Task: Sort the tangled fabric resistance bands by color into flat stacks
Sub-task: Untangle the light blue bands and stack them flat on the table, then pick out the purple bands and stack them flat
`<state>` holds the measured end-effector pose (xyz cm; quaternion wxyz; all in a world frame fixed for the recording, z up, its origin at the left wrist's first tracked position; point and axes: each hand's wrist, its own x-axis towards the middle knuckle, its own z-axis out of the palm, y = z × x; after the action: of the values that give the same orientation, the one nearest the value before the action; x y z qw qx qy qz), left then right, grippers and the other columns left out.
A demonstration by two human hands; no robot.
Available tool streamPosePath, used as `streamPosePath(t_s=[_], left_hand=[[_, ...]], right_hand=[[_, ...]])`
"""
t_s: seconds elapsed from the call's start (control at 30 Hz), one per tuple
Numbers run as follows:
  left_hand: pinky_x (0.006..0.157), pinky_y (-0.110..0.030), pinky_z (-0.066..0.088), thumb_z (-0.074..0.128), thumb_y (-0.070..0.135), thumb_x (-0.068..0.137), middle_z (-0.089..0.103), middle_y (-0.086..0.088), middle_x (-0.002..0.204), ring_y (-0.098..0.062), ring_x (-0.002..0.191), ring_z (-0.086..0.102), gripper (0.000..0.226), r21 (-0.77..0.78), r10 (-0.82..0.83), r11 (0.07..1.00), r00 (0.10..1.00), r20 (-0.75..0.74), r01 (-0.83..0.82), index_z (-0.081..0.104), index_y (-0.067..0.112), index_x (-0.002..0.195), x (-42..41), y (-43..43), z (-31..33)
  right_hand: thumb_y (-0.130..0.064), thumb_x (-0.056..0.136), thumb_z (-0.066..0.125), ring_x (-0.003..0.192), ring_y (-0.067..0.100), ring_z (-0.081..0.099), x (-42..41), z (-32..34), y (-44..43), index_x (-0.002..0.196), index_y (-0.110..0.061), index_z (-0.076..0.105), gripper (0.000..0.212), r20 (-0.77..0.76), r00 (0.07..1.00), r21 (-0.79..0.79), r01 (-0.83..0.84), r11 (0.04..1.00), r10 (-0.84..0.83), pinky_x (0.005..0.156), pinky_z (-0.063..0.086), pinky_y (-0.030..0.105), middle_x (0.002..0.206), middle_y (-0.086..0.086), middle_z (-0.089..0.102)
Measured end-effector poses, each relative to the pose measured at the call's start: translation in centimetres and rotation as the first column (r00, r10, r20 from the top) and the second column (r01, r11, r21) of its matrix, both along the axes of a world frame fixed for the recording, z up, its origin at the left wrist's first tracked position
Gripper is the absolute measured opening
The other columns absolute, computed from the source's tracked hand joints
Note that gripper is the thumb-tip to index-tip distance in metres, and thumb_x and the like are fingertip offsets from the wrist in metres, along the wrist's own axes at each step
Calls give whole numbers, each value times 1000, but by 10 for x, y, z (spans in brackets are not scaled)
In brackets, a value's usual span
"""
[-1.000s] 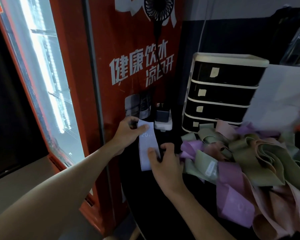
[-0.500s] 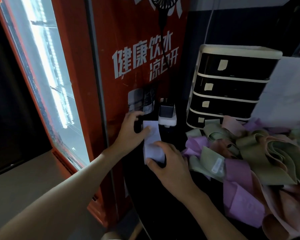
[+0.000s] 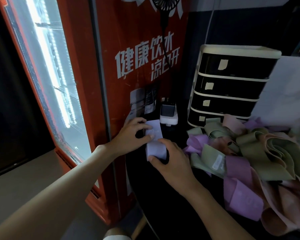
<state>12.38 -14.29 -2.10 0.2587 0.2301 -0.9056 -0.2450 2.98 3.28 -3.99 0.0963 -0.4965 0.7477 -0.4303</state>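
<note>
A red glass-door cooler [image 3: 111, 66] fills the left, its lit shelves showing behind the glass. A dark tabletop [image 3: 163, 196] butts against its side. The left hand [image 3: 133, 134] pinches the far end of a pale lavender band [image 3: 155, 141], thumb on the fabric. The right hand [image 3: 171, 163] curls over the band's near end and grips it. The band lies at the tabletop's left edge, just in front of a white charger [image 3: 168, 116]. To the right stands a black-and-cream drawer unit [image 3: 232, 87], with a tangled pile of bands [image 3: 258, 158], purple, green and pink, before it.
</note>
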Motion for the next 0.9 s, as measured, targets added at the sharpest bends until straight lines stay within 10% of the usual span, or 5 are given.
streamPosePath(t_s=[0.47, 0.63, 0.77, 0.9], left_hand=[[86, 3, 31, 68, 21, 94, 58, 2, 130, 21, 110, 45, 28, 23, -176, 984, 984, 27, 176, 69, 12, 120, 23, 27, 17], [89, -2, 35, 71, 11, 91, 62, -4, 121, 8, 102, 52, 21, -82, -148, 986, 989, 3, 148, 71, 10, 111, 22, 38, 23], [101, -35, 45, 65, 24, 88, 62, 5, 114, -11, 111, 57, 20, -136, -136, 982, 989, -53, 128, 71, 19, 106, 21, 62, 31], [90, -18, 37, 65, 22, 91, 64, 9, 105, -6, 104, 56, 14, -129, -223, 970, 965, -136, 206, 71, 19, 103, 5, 130, 40]], right_hand=[[-58, 73, 63, 118, 18, 52, 5, 13, 5, 136, -31, 42, 71, -6, 1000, 56, 9, 998, -9, 101, 43, 47, 130, -3, 52], [-32, 84, 67, 114, 14, 51, 8, 36, 45, 136, -23, 43, 58, -85, 996, 26, -1, 1000, 3, 97, 46, 34, 130, -2, 50], [-27, 87, 67, 118, 9, 48, 3, 50, 95, 132, -24, 50, 48, -154, 988, 8, 18, 1000, -16, 99, 42, 26, 128, -6, 52], [-22, 87, 68, 112, 11, 53, -17, 53, 150, 121, -21, 58, 36, -206, 974, -5, 100, 995, -98, 96, 44, 30, 115, -11, 57]])
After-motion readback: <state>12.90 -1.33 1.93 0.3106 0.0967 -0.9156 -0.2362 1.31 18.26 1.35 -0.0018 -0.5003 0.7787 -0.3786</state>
